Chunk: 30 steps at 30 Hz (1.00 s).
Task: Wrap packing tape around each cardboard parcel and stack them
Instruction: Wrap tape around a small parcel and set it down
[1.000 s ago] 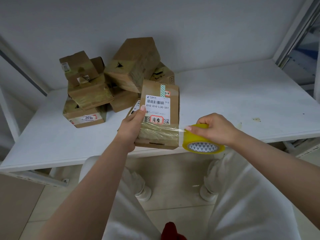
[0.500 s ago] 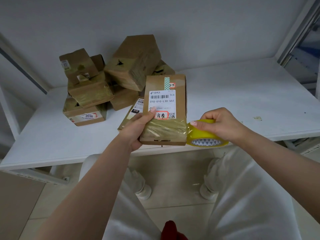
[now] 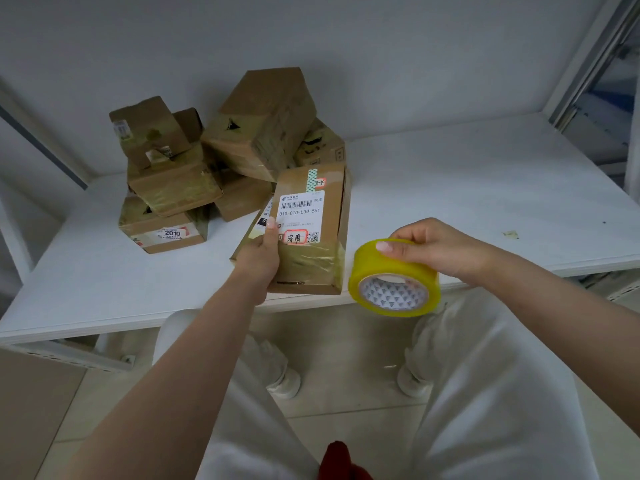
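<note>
My left hand (image 3: pixel 260 255) grips the left edge of a flat cardboard parcel (image 3: pixel 311 230) with a white barcode label, held tilted above the front edge of the white table (image 3: pixel 467 188). Clear tape bands its lower part. My right hand (image 3: pixel 436 251) holds a yellow roll of packing tape (image 3: pixel 394 277) just right of the parcel, thumb on its top; no stretched tape shows between roll and parcel. Several taped brown parcels (image 3: pixel 221 157) lie heaped at the back left of the table.
Another flat labelled parcel (image 3: pixel 258 221) lies under the held one. A bottom box in the heap (image 3: pixel 162 226) bears a "2010" label. A small scrap (image 3: pixel 510 234) lies at the right of the table. A metal upright (image 3: pixel 588 57) rises at the right. My white-trousered legs are below.
The roll has moved right and away from the parcel, and the stretched tape strip seen earlier is gone. The parcel has risen slightly and tilted in my left hand.
</note>
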Each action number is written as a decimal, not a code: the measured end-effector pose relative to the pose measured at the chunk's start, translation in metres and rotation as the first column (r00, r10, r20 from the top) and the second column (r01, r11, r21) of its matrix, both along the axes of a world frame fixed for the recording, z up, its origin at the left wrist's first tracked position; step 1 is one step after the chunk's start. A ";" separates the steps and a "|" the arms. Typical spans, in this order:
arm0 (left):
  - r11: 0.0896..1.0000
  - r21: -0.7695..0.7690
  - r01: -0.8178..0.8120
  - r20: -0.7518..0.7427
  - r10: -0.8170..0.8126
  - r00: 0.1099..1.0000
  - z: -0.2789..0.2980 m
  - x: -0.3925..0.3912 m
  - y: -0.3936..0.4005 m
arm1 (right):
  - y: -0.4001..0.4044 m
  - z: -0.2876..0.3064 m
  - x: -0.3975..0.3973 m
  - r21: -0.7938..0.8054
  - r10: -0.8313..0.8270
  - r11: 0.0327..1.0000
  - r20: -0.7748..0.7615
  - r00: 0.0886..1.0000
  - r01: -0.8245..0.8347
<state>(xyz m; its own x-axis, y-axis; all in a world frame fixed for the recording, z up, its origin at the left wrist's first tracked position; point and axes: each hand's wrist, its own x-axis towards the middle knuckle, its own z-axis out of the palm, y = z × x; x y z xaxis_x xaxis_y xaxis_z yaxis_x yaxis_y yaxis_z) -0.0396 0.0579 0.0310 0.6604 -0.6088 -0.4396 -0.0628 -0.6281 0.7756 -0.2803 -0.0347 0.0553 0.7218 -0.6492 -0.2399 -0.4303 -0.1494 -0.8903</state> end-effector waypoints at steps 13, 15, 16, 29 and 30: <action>0.993 -0.062 -0.101 -0.546 0.051 0.836 -0.003 0.004 -0.010 | 0.005 -0.003 0.022 -0.208 -0.023 0.978 -0.064 0.998 0.009; 0.996 -0.064 -0.067 -0.620 0.013 0.784 -0.009 -0.007 -0.010 | 0.009 -0.001 0.028 -0.221 -0.020 0.975 -0.011 1.000 0.017; 0.996 -0.071 -0.052 -0.642 -0.006 0.767 -0.010 -0.013 -0.010 | 0.010 0.001 0.029 -0.227 -0.025 0.974 0.007 1.000 0.026; 0.981 -0.039 0.190 -0.399 -0.190 0.897 -0.008 -0.064 -0.026 | -0.008 -0.017 0.013 -0.498 -0.205 0.866 -0.430 0.879 -0.042; 0.968 0.003 0.250 -0.380 -0.230 0.896 -0.008 -0.066 -0.026 | -0.006 -0.020 0.016 -0.512 -0.206 0.855 -0.471 0.858 -0.076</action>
